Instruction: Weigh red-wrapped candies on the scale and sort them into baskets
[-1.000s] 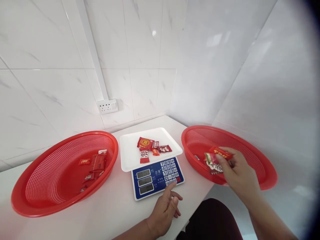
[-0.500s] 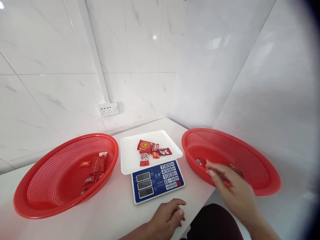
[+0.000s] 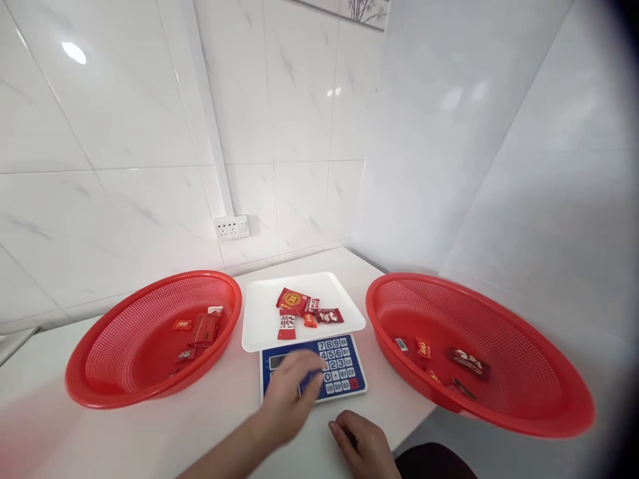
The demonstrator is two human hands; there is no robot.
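Note:
My left hand (image 3: 294,396) hovers over the blue front panel of a digital weighing scale (image 3: 344,392). Its fingers are curved and apart, slightly blurred, and nothing shows between them; they cover most of the display. Close to the table's front edge, my right hand (image 3: 364,444) is curled with its thumb against the fingers, and no object is visible in it. On the scale's white tray (image 3: 254,306) lie a large red packet (image 3: 292,301), a red-and-white packet (image 3: 287,324), a dark red packet (image 3: 328,316) and small red candies (image 3: 310,320).
A red plastic basket (image 3: 104,346) on the left holds several red packets (image 3: 204,329). At the right, another red basket (image 3: 544,392) holds a dark packet (image 3: 470,361), a small red candy (image 3: 423,348) and other wrappers. A wall socket (image 3: 232,227) sits behind.
My right hand has left the right basket and come down beside the scale at the table's front. My left hand has moved forward and left, over the scale's panel. The view has shifted.

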